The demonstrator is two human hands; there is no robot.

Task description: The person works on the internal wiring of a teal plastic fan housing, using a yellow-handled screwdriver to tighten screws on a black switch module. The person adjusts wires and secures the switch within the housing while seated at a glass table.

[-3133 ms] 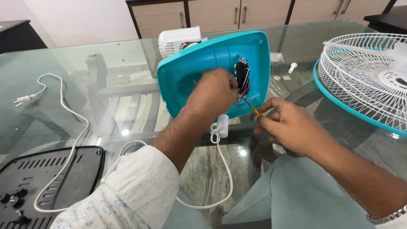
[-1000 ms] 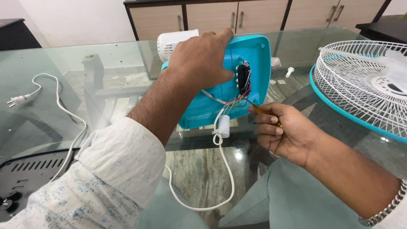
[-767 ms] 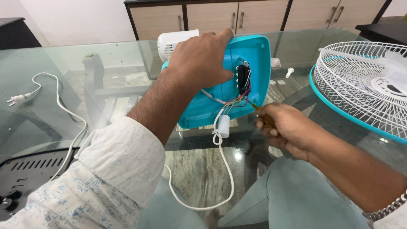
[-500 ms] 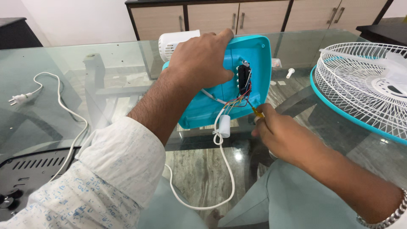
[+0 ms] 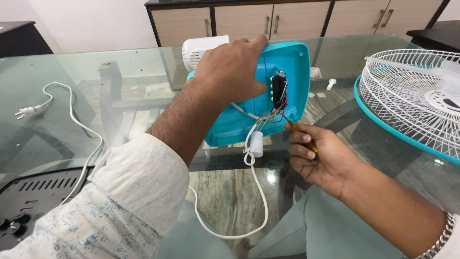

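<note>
My left hand (image 5: 230,67) grips the top edge of a teal fan base housing (image 5: 292,81) that stands tilted on the glass table (image 5: 120,91). A black switch block with coloured wires (image 5: 279,93) sits inside the housing. My right hand (image 5: 321,156) is closed on a yellow-handled screwdriver (image 5: 299,132), its tip near the wires. A white capacitor (image 5: 257,144) hangs from the wires, and a white power cord (image 5: 258,206) loops down from it.
A white motor housing (image 5: 199,48) stands behind the teal base. A white wire fan guard with teal rim (image 5: 412,100) lies at the right. A white plug and cord (image 5: 28,112) lie at the left. A black vented cover (image 5: 28,201) lies bottom left. A small white screw piece (image 5: 330,84) rests on the glass.
My left hand moved from inside the housing to its top edge three seconds ago. In the last second my right hand shifted slightly with the screwdriver near the wires.
</note>
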